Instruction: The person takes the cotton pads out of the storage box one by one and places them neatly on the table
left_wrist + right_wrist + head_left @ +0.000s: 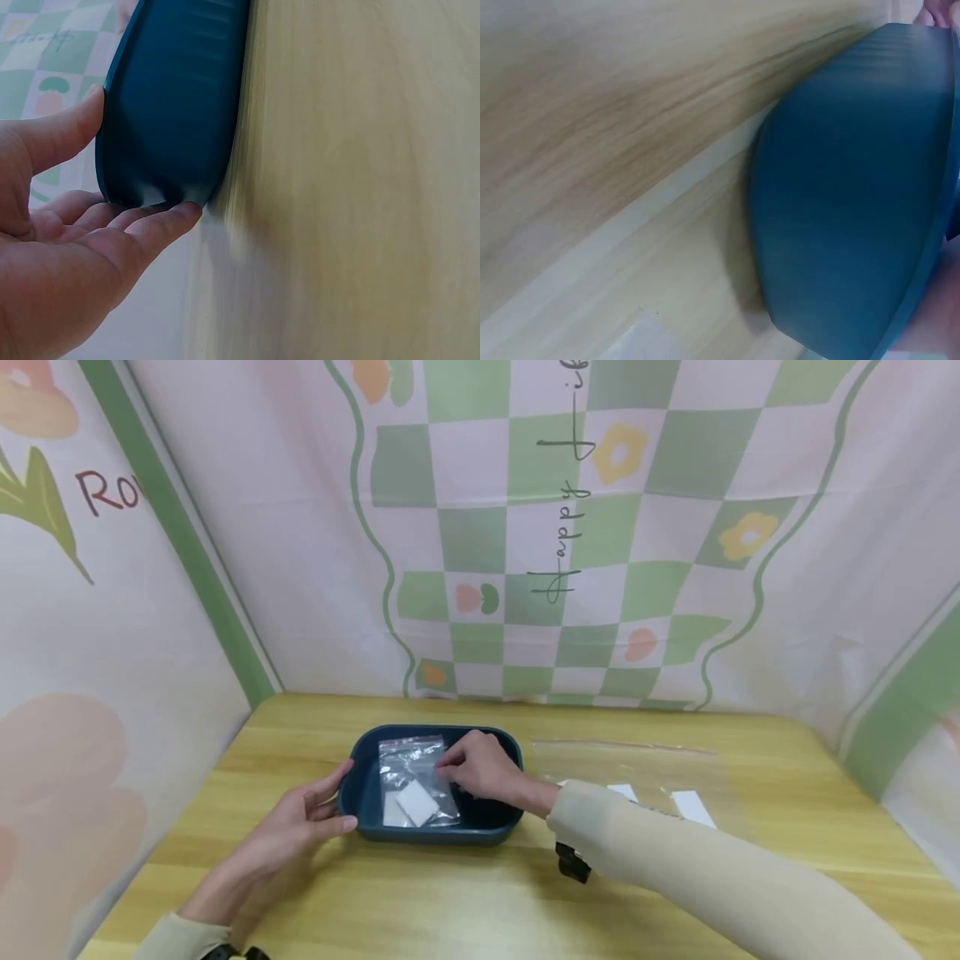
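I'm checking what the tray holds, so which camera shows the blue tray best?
The head view: it looks into the blue tray, showing its rim and the clear bag inside, though the right hand hides part. The left and right wrist views show mainly its outside, cut off by the frame.

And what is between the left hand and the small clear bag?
Only the blue tray: its left wall and some bare floor, in the head view.

Your tub [172, 105] looks like smooth, matt plastic, your small bag [408, 768] glossy plastic film. Your table [450, 893] shows smooth wood grain.
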The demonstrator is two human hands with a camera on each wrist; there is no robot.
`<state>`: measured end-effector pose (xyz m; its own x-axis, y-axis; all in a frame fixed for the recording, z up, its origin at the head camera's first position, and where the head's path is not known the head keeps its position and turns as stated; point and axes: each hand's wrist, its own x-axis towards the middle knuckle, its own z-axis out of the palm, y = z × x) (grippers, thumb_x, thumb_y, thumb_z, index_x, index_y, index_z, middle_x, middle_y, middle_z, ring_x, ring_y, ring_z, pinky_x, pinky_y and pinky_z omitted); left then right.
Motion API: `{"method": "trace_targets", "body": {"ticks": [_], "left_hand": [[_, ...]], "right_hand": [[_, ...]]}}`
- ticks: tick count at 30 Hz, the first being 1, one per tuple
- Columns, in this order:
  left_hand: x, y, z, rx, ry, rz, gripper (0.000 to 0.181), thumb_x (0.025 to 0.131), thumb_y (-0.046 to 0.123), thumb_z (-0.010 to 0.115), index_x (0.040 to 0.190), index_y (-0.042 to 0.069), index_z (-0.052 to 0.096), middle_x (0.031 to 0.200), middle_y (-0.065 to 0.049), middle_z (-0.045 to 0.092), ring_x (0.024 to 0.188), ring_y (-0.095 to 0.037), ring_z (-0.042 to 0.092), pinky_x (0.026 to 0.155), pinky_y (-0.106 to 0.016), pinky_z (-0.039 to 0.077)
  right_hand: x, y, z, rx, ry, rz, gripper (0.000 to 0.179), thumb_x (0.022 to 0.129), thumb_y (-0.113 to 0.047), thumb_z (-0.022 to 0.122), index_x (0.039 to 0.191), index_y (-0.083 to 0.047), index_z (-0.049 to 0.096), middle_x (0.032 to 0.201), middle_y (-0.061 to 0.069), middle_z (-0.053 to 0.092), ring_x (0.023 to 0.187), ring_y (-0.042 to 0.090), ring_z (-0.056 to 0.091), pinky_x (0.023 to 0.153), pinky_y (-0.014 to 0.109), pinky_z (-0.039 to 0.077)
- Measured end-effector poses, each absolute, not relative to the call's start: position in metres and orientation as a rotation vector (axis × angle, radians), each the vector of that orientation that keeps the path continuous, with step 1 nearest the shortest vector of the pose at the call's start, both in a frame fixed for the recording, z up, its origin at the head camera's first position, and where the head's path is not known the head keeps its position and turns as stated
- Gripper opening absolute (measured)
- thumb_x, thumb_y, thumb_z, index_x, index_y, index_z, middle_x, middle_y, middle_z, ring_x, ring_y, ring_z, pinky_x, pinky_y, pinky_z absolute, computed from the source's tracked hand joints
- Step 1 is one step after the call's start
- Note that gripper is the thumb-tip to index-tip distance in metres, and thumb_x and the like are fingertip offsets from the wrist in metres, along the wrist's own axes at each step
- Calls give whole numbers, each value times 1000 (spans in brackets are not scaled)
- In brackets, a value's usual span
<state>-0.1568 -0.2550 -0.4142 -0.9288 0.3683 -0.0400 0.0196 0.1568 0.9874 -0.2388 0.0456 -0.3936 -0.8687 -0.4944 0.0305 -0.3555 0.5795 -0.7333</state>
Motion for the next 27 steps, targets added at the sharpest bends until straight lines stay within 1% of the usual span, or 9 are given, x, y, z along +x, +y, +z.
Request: {"method": "trace_targets", "body": {"ticks": [3,7,11,14,15,17,21,24,27], "left_hand": [[-157,-255,-414,379,2165,1839,88,99,4,73,166,-1,17,170,-25,9,147,-50,30,109,-33,44],[-158,-256,-415,354,2161,1837,87,99,3,73,166,1,17,171,-23,9,148,-49,30,110,-32,44],[-158,-256,-415,341,2162,1827,87,99,3,72,167,1,18,171,-22,9,148,-50,29,109,-31,45],[-158,-256,-414,335,2167,1818,85,100,3,71,167,2,18,171,-23,10,148,-49,30,108,-30,45],[-158,-256,-414,340,2169,1815,85,100,3,71,167,2,17,171,-23,10,148,-50,30,109,-30,45],[-157,-255,-413,327,2169,1814,85,100,3,71,167,3,18,171,-23,11,148,-49,31,108,-30,45],[-157,-254,-412,335,2164,1817,85,100,3,71,167,2,17,171,-24,11,148,-49,31,108,-30,46],[-158,-255,-413,346,2161,1824,85,100,3,71,167,1,18,171,-24,10,148,-49,31,107,-31,47],[-157,-256,-413,367,2164,1824,86,100,4,72,166,0,17,171,-24,9,148,-50,30,108,-31,47]], "right_hand": [[-240,43,-395,-744,2574,-1220,14,99,-9,75,109,-5,84,82,3,78,54,12,64,47,27,54],[-241,38,-398,-800,2454,-1265,22,100,-4,72,120,-3,79,101,7,80,64,20,70,53,31,60],[-241,33,-400,-850,2361,-1275,42,95,-3,79,135,-3,71,120,9,77,96,22,75,77,34,63],[-241,32,-400,-859,2378,-1239,54,90,-6,85,141,-5,67,136,5,71,114,16,68,95,31,56],[-241,32,-399,-851,2373,-1241,57,89,-6,85,142,-6,66,139,5,69,108,16,69,95,31,56],[-241,34,-398,-831,2361,-1243,62,88,-5,86,145,-6,63,144,3,65,91,15,71,87,31,59],[-241,41,-396,-816,2303,-1288,70,87,-2,86,151,-7,57,151,5,60,61,18,68,63,32,62],[-242,46,-396,-825,2272,-1312,74,87,-1,86,153,-7,54,153,6,57,58,21,68,58,35,62],[-242,50,-395,-824,2245,-1331,75,87,0,85,154,-7,53,155,6,56,58,24,67,58,38,63]]}}
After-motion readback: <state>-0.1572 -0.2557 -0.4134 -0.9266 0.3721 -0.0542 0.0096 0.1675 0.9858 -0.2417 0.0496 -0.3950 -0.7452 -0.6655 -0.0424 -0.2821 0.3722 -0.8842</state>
